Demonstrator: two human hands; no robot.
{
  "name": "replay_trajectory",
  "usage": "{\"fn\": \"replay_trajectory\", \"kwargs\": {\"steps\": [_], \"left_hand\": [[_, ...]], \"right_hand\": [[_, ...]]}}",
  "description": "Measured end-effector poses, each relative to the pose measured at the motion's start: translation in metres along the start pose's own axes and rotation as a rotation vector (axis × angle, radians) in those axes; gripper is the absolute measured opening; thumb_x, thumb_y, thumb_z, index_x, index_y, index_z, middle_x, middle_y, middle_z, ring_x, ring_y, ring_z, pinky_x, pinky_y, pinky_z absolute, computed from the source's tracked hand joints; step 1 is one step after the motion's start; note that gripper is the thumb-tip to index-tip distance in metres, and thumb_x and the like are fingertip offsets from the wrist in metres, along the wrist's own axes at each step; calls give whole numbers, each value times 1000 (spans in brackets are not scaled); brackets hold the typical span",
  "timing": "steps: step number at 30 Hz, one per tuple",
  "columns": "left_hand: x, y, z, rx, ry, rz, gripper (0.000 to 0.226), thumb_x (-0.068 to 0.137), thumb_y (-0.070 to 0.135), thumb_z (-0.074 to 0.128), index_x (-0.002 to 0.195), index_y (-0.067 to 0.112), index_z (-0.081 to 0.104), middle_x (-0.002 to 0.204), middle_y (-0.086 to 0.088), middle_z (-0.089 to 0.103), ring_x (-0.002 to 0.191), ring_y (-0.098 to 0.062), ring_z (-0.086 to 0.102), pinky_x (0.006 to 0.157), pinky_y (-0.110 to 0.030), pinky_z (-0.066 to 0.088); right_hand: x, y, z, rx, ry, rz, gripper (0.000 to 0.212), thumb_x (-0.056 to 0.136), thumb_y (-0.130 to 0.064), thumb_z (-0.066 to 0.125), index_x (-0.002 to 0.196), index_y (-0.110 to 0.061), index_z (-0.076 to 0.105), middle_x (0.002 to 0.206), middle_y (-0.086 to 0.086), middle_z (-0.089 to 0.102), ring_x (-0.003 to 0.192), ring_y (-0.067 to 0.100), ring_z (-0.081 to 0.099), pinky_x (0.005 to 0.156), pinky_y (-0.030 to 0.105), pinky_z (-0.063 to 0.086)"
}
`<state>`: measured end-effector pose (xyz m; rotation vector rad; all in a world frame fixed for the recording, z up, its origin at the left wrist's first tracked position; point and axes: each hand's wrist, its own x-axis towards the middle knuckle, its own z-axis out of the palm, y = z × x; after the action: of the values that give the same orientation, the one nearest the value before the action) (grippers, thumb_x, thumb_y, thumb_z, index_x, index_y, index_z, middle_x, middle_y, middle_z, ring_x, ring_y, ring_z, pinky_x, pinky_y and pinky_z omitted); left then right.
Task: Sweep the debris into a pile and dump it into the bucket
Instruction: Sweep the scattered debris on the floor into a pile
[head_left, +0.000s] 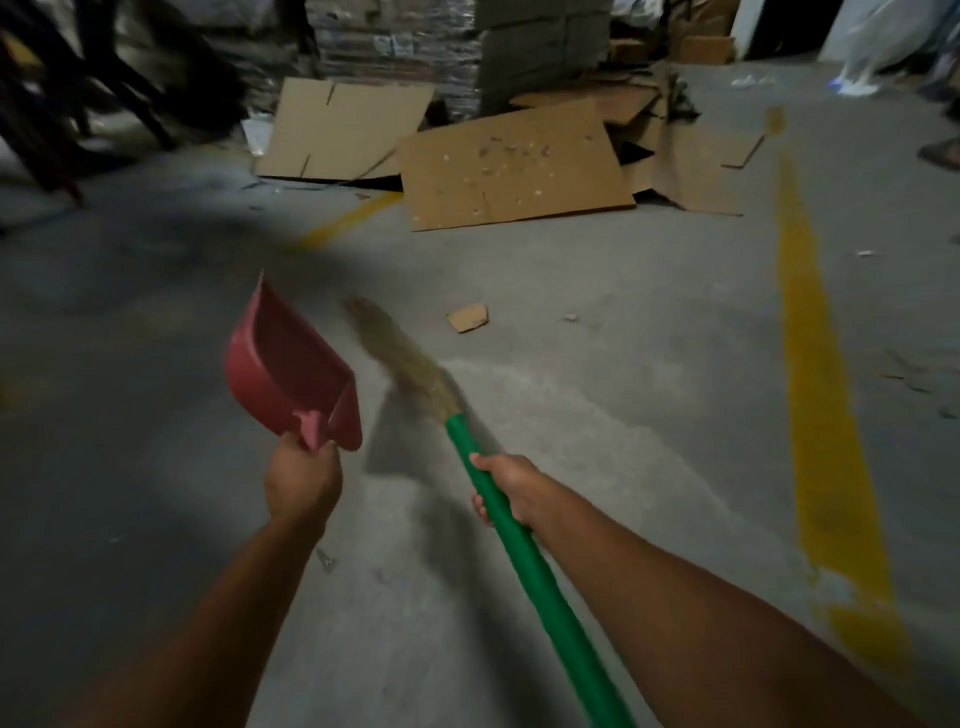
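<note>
Left hand (301, 480): fingers curled on dustpan (288, 364), left of broom (460, 436).
Right hand (511, 491): fingers clamped round broom.
Technique: short, low strokes looked best for the cardboard scrap (467, 317) beyond broom.

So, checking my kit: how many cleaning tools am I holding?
2: the red dustpan in the left hand, the green-handled broom in the right hand. Nothing looks hidden.

This looks like a warehouse or storeroom. The bare concrete floor (649, 322) is marked with yellow lines (815, 364), and flattened cardboard (514, 166) lies about. Behind it stand tall stacks of cartons (540, 47), some wrapped in plastic film (395, 41). The light is dim, with dust underfoot.
</note>
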<state>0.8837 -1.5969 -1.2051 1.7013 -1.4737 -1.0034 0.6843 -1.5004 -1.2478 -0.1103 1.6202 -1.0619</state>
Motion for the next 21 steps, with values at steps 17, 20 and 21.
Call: {"fn": "replay_trajectory", "kwargs": {"steps": [17,20,21], "left_hand": [[-54,189,104,109,-242,52,30,102,22,52,111,-6,58,75,-15,53,52,-18,38,31,-13,29],[-67,250,120,111,-221,109,30,102,24,53,105,-6,58,72,-16,52,50,-20,37,29,-11,27],[-71,265,128,111,-220,126,29,102,24,54,104,-6,58,71,-15,52,50,-20,37,29,-12,27]], "right_hand": [[-40,-65,-219,540,814,-115,46,103,-34,50,121,6,62,121,28,65,111,43,61,86,41,47],[-50,-78,-225,405,641,-84,49,101,-42,51,118,2,65,118,22,68,112,39,63,85,38,49],[-49,-80,-229,342,586,-67,50,99,-45,53,118,0,65,117,19,69,110,36,65,83,36,50]]}}
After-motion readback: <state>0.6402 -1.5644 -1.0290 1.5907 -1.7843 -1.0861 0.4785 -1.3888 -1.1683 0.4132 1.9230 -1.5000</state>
